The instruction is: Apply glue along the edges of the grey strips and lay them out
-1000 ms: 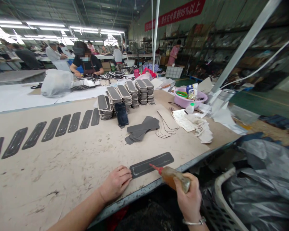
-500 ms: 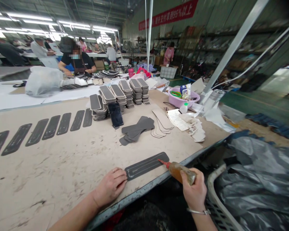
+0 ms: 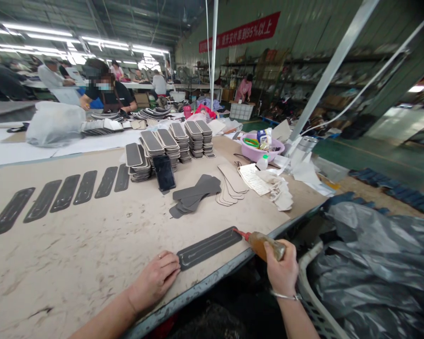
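Two hands at near bench edge. Left hand (image 3: 154, 278) pressed flat, fingers released, on near end of long dark grey rubbery strip (image 3: 209, 246) lying on beige bench (image 3: 92, 245). Right hand (image 3: 281, 273) clenched around amber glue bottle (image 3: 265, 245), red nozzle touching strip's far end. Loose grey strip pile (image 3: 194, 194) well beyond.

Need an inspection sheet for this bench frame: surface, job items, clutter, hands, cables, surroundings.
Surface: beige worktable, scuffed and stained.
Job's things: dark insole strip at the near edge; glue bottle, red nozzle at the strip's right end.
Clutter: stacked insoles, phone, pink basin, papers.
Grippers: left hand flat at the strip's left end; right hand grips the bottle.
Cables: white cord hangs at right.
Surroundings: workers at far tables.
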Motion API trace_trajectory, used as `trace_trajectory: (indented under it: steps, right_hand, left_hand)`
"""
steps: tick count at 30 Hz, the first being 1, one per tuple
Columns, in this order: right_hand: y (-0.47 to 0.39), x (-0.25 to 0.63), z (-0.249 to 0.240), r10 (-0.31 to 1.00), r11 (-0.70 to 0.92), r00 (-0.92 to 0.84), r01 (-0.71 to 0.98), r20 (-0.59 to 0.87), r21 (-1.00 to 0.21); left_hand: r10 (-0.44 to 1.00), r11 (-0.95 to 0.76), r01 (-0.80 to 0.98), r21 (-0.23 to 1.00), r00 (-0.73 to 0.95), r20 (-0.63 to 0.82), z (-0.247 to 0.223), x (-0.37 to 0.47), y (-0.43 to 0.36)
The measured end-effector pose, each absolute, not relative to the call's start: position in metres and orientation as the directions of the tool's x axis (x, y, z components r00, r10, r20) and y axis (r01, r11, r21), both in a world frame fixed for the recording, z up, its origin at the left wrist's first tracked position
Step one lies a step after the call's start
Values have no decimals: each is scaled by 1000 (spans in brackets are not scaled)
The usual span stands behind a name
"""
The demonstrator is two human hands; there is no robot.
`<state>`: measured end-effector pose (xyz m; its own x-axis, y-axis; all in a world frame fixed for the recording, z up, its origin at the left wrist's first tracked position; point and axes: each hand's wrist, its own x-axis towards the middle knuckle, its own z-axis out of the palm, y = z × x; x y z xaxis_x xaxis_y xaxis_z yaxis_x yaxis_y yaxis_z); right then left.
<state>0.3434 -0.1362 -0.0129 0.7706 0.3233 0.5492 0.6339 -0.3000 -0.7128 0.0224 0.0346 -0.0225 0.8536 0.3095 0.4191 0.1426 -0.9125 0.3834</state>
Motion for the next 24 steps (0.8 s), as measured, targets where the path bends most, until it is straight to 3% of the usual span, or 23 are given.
trace_trajectory:
  steps: [9,15,21,24]
  right_hand:
    - [-164,335,-11,243,-395,835,550,494,-736]
    - [-169,322,-15,269,-345,823,568,501,-748]
    - [-163,298,-18,390,-306,867,440,310,-844]
    - [-161,293,-14,388,-288,883,389,265,-875]
  left_hand:
    - [303,-920,143,365,850,431,-26,25,33]
    - [279,-939,142,312,848,452,-26,26,31]
    - [300,-939,183,293,851,431,-24,28,30]
    - [297,-941,182,287,849,437,-22,30,30]
